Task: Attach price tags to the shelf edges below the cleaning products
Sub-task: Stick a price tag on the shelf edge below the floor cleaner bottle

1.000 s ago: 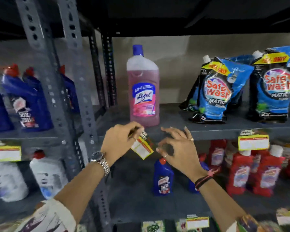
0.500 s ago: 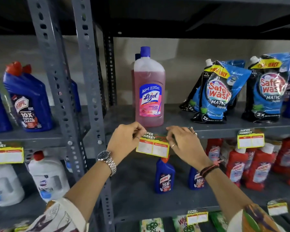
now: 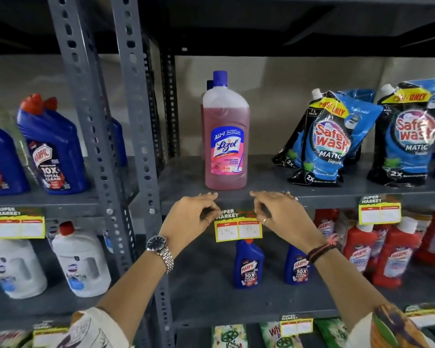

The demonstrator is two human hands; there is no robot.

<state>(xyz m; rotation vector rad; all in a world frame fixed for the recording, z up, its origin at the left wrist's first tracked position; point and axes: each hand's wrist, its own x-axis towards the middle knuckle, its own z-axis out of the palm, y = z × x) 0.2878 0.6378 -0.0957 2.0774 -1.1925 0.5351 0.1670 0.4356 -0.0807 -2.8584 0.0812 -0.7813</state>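
A yellow-bordered price tag (image 3: 238, 228) with a green "Super Market" header hangs level against the grey shelf edge (image 3: 324, 199), directly below a pink Lizol bottle (image 3: 225, 144). My left hand (image 3: 190, 218) pinches the tag's top left corner. My right hand (image 3: 279, 214) pinches its top right corner. Both hands press the tag's top against the shelf edge.
Blue Safewash pouches (image 3: 329, 136) stand right of the Lizol bottle, above another tag (image 3: 379, 211). Blue Harpic bottles (image 3: 53, 144) fill the left bay, with a tag (image 3: 19, 223) below them. Perforated uprights (image 3: 136, 116) divide the bays. Harpic bottles (image 3: 248, 263) stand below.
The tag turned from tilted in my left hand to level on the shelf edge, now held at both top corners. My view moved closer to the shelf.
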